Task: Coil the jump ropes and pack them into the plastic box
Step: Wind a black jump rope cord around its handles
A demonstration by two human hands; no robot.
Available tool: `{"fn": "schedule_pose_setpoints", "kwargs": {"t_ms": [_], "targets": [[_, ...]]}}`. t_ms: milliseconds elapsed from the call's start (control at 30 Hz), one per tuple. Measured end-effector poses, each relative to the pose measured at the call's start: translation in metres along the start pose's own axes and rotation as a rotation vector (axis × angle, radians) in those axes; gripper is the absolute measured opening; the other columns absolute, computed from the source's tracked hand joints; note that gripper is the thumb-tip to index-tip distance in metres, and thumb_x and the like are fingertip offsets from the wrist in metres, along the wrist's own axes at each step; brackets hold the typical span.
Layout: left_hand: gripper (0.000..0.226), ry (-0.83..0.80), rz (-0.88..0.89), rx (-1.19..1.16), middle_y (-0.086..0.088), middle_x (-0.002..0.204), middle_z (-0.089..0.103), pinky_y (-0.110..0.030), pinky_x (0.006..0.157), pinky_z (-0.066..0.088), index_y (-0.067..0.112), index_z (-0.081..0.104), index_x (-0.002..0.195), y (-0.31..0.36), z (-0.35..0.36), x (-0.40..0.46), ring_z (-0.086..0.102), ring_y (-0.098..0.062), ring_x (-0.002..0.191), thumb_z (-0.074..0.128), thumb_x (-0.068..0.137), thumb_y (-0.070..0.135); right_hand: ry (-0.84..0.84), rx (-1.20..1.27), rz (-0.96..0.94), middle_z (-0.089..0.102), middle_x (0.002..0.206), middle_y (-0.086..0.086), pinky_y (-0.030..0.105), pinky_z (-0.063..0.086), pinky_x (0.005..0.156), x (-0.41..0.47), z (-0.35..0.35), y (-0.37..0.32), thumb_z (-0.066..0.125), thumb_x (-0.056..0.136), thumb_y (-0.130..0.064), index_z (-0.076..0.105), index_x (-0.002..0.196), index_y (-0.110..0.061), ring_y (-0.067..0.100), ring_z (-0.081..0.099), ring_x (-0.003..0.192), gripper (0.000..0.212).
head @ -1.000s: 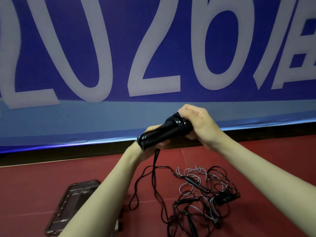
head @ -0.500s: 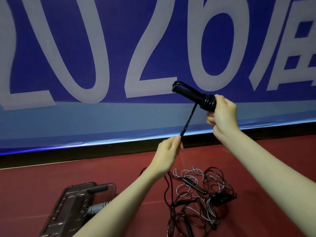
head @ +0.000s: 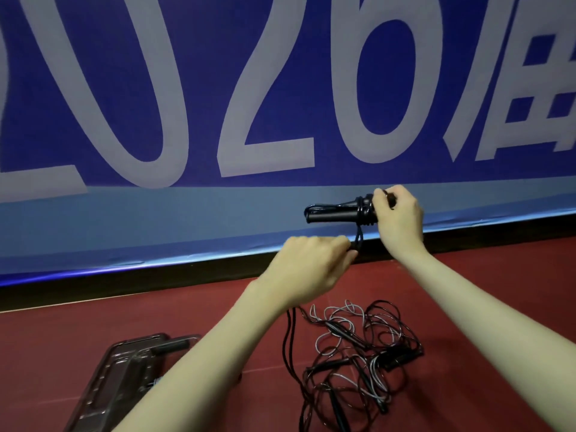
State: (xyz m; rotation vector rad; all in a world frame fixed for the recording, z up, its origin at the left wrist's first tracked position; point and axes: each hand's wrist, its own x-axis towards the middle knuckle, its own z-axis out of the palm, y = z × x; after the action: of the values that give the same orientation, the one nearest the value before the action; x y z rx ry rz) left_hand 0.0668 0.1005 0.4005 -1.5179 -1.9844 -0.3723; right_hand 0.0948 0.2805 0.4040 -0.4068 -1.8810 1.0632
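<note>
red matte floor (head: 218, 310) under a blue banner (head: 187, 88). right hand (head: 397, 219) gripping smooth black handles (head: 333, 212), glossy cord wound round them; left hand (head: 314, 263) pinching the taut cord (head: 358, 241). below, tangled thin black and grey ropes (head: 358, 353) uncoiled. clear plastic box (head: 124, 369) at left, seemingly holding one rope. probably early.

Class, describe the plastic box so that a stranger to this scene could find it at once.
Start at the red floor below the blue banner. At its lower left, left of the tangled rope pile, lies the plastic box. It alone is clear, flat and rectangular, with a dark handle inside.
</note>
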Motion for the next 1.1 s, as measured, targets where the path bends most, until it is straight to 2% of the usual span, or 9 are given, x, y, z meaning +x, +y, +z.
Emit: {"fn": "schedule_pose_setpoints", "kwargs": {"t_ms": [133, 267, 333, 500, 667, 767, 900, 1000, 1100], "targets": [[0.044, 0.033, -0.090, 0.016, -0.002, 0.074, 0.065, -0.032, 0.049, 0.039, 0.013, 0.060, 0.087, -0.017, -0.022, 0.000, 0.059, -0.035, 0.064, 0.029, 0.095, 0.044, -0.080, -0.056, -0.105, 0.052, 0.063, -0.005, 0.028, 0.035, 0.055, -0.002, 0.001, -0.003, 0.050, 0.100, -0.023, 0.055, 0.085, -0.003, 0.012, 0.046, 0.059, 0.026], [0.040, 0.051, -0.214, 0.011, 0.001, 0.079, 0.064, -0.037, 0.056, 0.043, 0.014, 0.061, 0.092, -0.028, -0.037, -0.001, 0.058, -0.032, 0.071, 0.033, 0.093, 0.042, -0.191, -0.062, -0.182, 0.055, 0.061, 0.006, 0.037, 0.038, 0.056, -0.009, 0.006, -0.008, 0.052, 0.098, -0.023, 0.054, 0.082, -0.005, 0.023, 0.047, 0.057, 0.024], [0.036, 0.085, -0.245, -0.028, 0.004, 0.081, 0.066, -0.038, 0.060, 0.045, 0.016, 0.062, 0.094, -0.029, -0.042, -0.001, 0.058, -0.029, 0.074, 0.035, 0.092, 0.040, -0.257, -0.069, -0.220, 0.055, 0.060, 0.007, 0.035, 0.037, 0.055, -0.016, 0.010, -0.012, 0.053, 0.098, -0.023, 0.055, 0.082, -0.007, 0.018, 0.045, 0.053, 0.023], [0.019, 0.121, -0.380, -0.235, 0.016, 0.062, 0.055, -0.030, 0.056, 0.036, 0.019, 0.064, 0.089, -0.044, -0.041, -0.010, 0.045, -0.009, 0.054, 0.048, 0.095, 0.029, -0.424, 0.020, -0.282, 0.046, 0.056, -0.003, 0.016, 0.030, 0.049, -0.034, 0.017, -0.034, 0.053, 0.098, -0.017, 0.055, 0.082, -0.004, 0.007, 0.039, 0.046, 0.021], [0.025, -0.030, -0.542, -0.657, -0.002, 0.061, 0.048, -0.023, 0.056, 0.032, 0.017, 0.059, 0.077, -0.058, -0.041, -0.024, 0.037, -0.008, 0.056, 0.049, 0.099, 0.015, -0.516, 0.121, -0.295, 0.046, 0.058, -0.006, 0.017, 0.031, 0.049, -0.037, 0.018, -0.046, 0.053, 0.099, -0.020, 0.054, 0.080, -0.008, 0.006, 0.037, 0.048, 0.022], [0.026, -0.116, -0.609, -1.038, 0.009, 0.064, 0.051, -0.018, 0.056, 0.034, 0.018, 0.058, 0.075, -0.060, -0.034, -0.035, 0.042, -0.006, 0.058, 0.050, 0.099, 0.026, -0.557, 0.199, -0.271, 0.046, 0.058, -0.010, 0.022, 0.032, 0.053, -0.041, 0.022, -0.047, 0.050, 0.092, -0.033, 0.054, 0.077, -0.014, 0.006, 0.037, 0.052, 0.024], [0.025, -0.105, -0.675, -1.244, 0.003, 0.067, 0.050, -0.020, 0.056, 0.032, 0.014, 0.055, 0.077, -0.060, -0.016, -0.041, 0.042, -0.008, 0.059, 0.047, 0.090, 0.034, -0.586, 0.227, -0.257, 0.048, 0.060, -0.007, 0.026, 0.034, 0.055, -0.041, 0.023, -0.047, 0.050, 0.089, -0.035, 0.054, 0.077, -0.014, 0.009, 0.040, 0.055, 0.025], [0.013, -0.092, -0.757, -1.454, 0.003, 0.067, 0.054, -0.017, 0.052, 0.036, 0.012, 0.057, 0.085, -0.057, -0.005, -0.042, 0.046, -0.006, 0.055, 0.055, 0.084, 0.024, -0.608, 0.286, -0.200, 0.046, 0.054, -0.013, 0.014, 0.031, 0.049, -0.039, 0.022, -0.046, 0.053, 0.097, -0.024, 0.053, 0.075, -0.015, 0.003, 0.038, 0.049, 0.024], [0.011, -0.058, -0.807, -1.693, 0.008, 0.055, 0.043, -0.014, 0.045, 0.026, 0.014, 0.049, 0.084, -0.048, 0.002, -0.039, 0.036, -0.002, 0.043, 0.059, 0.084, 0.016, -0.586, 0.332, -0.147, 0.045, 0.056, -0.011, 0.014, 0.032, 0.050, -0.038, 0.024, -0.047, 0.052, 0.094, -0.030, 0.052, 0.075, -0.013, 0.004, 0.039, 0.051, 0.026]]}}
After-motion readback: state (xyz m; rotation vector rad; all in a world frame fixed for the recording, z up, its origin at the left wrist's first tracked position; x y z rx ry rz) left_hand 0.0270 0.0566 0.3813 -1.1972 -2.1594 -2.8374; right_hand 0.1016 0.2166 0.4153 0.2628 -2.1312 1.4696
